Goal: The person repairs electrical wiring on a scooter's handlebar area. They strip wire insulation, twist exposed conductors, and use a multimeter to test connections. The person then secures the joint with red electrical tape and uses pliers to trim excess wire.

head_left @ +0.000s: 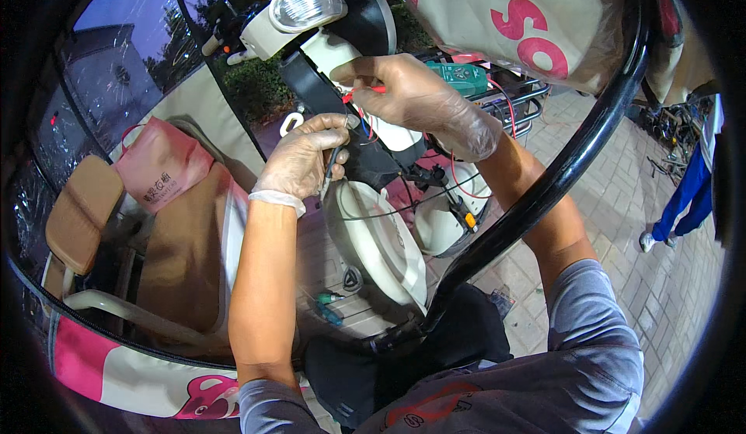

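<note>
Both hands wear thin clear gloves and meet near the opened front of an electric tricycle, below its headlight [306, 5]. My left hand [309, 157] pinches a thin wire at its fingertips, and a dark cable [332, 163] runs down through its fingers. My right hand [408, 93] holds a red test probe [373, 90], its tip beside red and blue wires [364, 124]. Behind the right wrist a green multimeter [460, 78] rests near the black metal rack, with leads hanging from it. A loose pale plastic panel [373, 241] stands below the hands.
A black curved frame tube [542, 201] crosses in front of my right arm. Screwdrivers [330, 298] lie on the vehicle floor. At left are a brown seat [180, 259] and a pink bag [166, 163]. A person in blue trousers [688, 201] stands at far right.
</note>
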Tool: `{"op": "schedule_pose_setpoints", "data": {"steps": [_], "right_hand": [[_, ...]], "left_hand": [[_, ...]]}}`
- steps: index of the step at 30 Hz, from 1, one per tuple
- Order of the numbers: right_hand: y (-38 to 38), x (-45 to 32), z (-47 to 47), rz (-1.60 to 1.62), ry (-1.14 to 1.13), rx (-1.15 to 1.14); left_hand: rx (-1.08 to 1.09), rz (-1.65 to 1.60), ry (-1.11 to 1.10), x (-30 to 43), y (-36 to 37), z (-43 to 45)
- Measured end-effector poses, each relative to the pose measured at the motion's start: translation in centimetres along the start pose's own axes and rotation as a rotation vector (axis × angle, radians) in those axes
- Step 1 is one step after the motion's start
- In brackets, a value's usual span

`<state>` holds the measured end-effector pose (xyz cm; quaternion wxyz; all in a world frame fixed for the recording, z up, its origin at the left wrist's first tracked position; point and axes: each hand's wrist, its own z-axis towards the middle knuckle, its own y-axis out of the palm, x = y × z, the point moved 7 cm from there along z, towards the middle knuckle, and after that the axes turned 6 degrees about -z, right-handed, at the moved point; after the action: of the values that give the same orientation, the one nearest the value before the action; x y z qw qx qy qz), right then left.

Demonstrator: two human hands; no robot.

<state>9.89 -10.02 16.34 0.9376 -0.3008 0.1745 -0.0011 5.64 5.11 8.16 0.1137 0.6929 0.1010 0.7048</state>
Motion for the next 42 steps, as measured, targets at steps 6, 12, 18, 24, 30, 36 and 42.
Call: {"op": "schedule_pose_setpoints", "data": {"steps": [6,12,18,24,30,36,42], "right_hand": [[0.0,-0.7,0.8,-0.215,-0.027,0.016],[0.1,-0.9,0.9,-0.274,-0.043,0.023],[0.3,-0.5,0.9,-0.254,-0.028,0.050],[0.7,-0.2,0.0,-0.278,-0.079,0.176],[1.2,-0.8,-1.7,-0.336,-0.130,0.312],[1.2,-0.3,-2.7,-0.265,-0.140,0.401],[2.3,2.9,-0.9,0.266,0.036,0.267]], "left_hand": [[-0.003,-0.041,0.010,-0.1,-0.1,0.3],[0.056,-0.011,0.030,-0.2,-0.2,0.1],[0.031,0.015,0.061,-0.1,-0.1,0.1],[0.074,-0.039,0.067,-0.2,-0.3,-0.1],[0.083,-0.089,0.084,-0.4,-0.4,0.0],[0.082,-0.049,0.057,-0.5,0.0,-0.1],[0.009,-0.005,0.034,-0.3,0.6,-0.9]]}}
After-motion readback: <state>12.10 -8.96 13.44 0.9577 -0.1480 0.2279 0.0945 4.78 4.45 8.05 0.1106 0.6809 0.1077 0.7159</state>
